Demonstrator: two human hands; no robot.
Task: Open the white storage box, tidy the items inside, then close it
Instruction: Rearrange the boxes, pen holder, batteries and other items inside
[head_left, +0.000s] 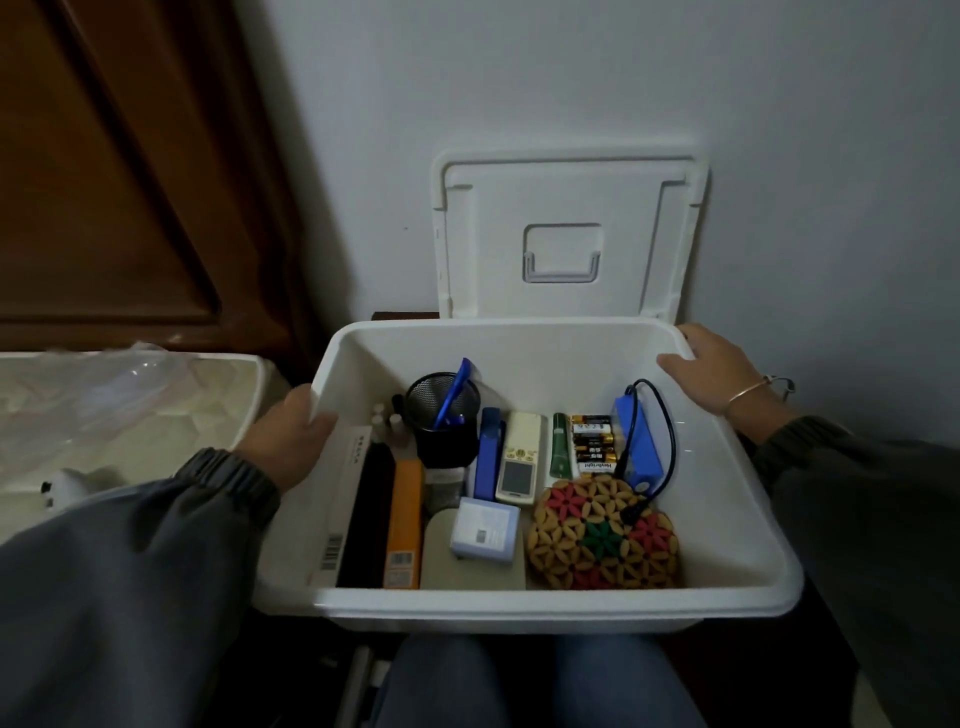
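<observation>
white storage box open, neatly packed, seemingly lidless

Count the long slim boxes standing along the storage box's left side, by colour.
In the white storage box:
White slim box: 1
Black slim box: 1
Orange slim box: 1
Total: 3

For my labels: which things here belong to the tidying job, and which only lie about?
Job: white storage box, lid, left hand, right hand, pen holder, remote control, batteries, woven mat.
Lying about: lined bin, wooden door.
</observation>
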